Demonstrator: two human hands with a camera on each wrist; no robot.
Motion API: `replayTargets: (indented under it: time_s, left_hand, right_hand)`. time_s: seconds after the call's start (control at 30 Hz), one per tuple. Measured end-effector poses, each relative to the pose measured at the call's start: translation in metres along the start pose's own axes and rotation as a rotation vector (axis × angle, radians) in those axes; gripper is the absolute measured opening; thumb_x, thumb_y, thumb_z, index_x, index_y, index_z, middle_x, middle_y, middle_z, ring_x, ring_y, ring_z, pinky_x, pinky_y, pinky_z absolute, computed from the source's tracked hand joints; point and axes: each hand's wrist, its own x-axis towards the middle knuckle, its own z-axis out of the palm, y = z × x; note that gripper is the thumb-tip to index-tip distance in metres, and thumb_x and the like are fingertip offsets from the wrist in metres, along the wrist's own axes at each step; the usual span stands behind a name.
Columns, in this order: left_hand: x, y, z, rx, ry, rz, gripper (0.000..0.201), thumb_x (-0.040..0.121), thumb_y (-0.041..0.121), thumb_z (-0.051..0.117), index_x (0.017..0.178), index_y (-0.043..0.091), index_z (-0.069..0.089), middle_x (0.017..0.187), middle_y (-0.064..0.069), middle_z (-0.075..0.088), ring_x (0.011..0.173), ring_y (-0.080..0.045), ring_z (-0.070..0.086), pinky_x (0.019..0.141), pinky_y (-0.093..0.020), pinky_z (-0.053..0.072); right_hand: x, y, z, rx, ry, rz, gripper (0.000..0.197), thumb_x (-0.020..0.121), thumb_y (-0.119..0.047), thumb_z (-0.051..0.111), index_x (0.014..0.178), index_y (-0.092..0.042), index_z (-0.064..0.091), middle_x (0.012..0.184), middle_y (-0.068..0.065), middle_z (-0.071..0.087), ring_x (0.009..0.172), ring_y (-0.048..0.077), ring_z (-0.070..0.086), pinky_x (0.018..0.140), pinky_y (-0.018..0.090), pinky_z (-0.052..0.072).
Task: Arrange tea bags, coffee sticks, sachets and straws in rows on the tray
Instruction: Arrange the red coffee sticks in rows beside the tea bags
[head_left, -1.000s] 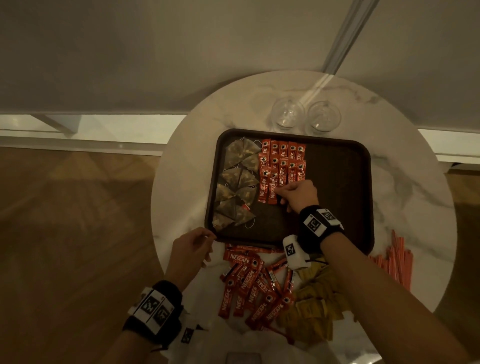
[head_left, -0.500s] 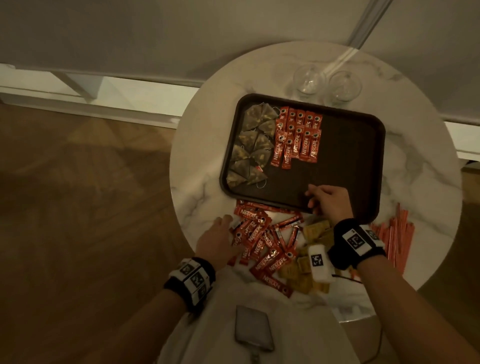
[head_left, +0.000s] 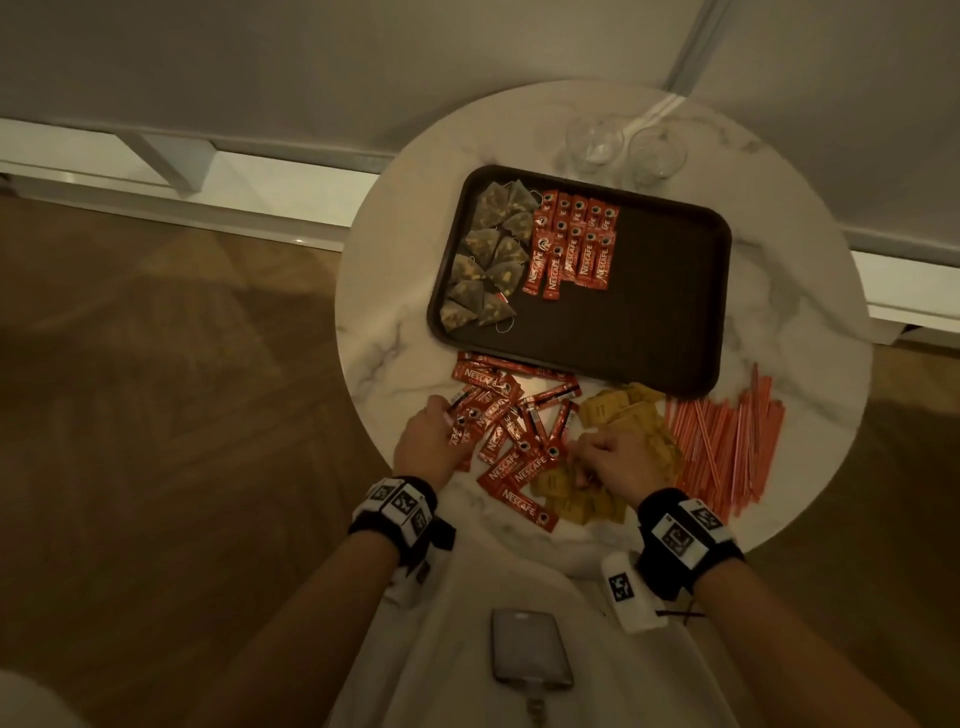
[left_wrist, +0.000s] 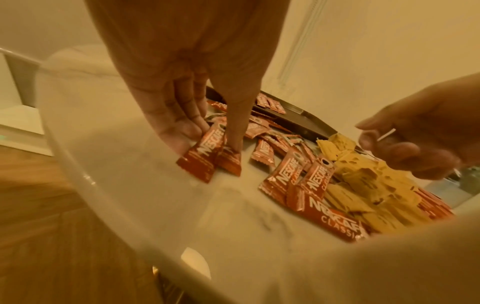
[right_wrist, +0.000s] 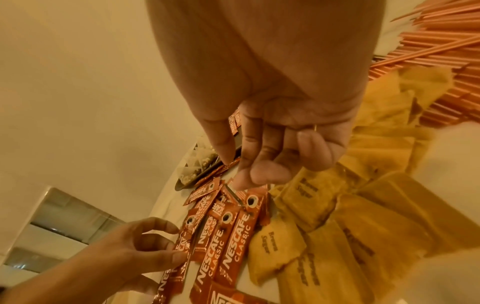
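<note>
Two clear, empty glasses (head_left: 626, 148) stand at twelve o'clock on my round white marble table (head_left: 795, 291), a grey phone (head_left: 530, 649) at six.

Tea bags (head_left: 488, 254) lie left of coffee sticks (head_left: 571, 244) on tray (head_left: 670, 312).

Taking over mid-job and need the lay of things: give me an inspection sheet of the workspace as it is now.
Surface: round marble table, brown tray on it, its right half bare.
Job's things: tea bags and a row of coffee sticks on the tray; loose coffee sticks, yellow sachets and straws lie off the tray, at the near edge.
Clutter: two glasses behind the tray.
Hands: left hand pinches a loose coffee stick; right hand curled over the sachets, grip unclear.
Cables: phone on the lap with a lead plugged in.
Surroundings: wood floor, white skirting.
</note>
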Motion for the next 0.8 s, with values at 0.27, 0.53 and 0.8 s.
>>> replayTargets:
  time_s: [0.27,0.53,0.8]
  left_hand:
    - [-0.017,-0.021,-0.005,-0.098,-0.029,-0.024,0.014,0.081,0.006,0.067,0.096,0.004,0.065,0.076,-0.013,0.068,0.068,-0.030,0.068,0.063,-0.046,0.059]
    - [-0.039,-0.008,-0.021,-0.281,-0.042,0.000,0.012,0.087,0.012,0.070,0.098,0.009,0.065,0.087,-0.010,0.072,0.067,-0.018,0.071,0.060,-0.032,0.059]
    - [-0.053,0.036,-0.004,-0.523,-0.254,0.044,0.032,0.074,0.016,0.082,0.101,0.011,0.065,0.091,-0.007,0.070,0.084,-0.017,0.067,0.071,-0.023,0.054]
  right_hand:
    - [-0.013,0.001,0.004,-0.057,-0.061,-0.077,0.027,0.096,-0.021,0.058,0.079,-0.004,0.071,0.062,0.003,0.065,0.056,0.013,0.055,0.056,0.022,0.047]
    - [-0.023,-0.029,0.020,0.004,-0.144,-0.081,0.016,0.096,-0.020,0.059,0.096,-0.007,0.069,0.068,0.000,0.066,0.051,0.006,0.056,0.049,0.015,0.047]
    - [-0.032,-0.028,0.029,0.209,-0.102,-0.121,0.006,0.091,-0.013,0.065,0.091,-0.009,0.070,0.088,0.007,0.072,0.062,0.011,0.065,0.054,0.018,0.054]
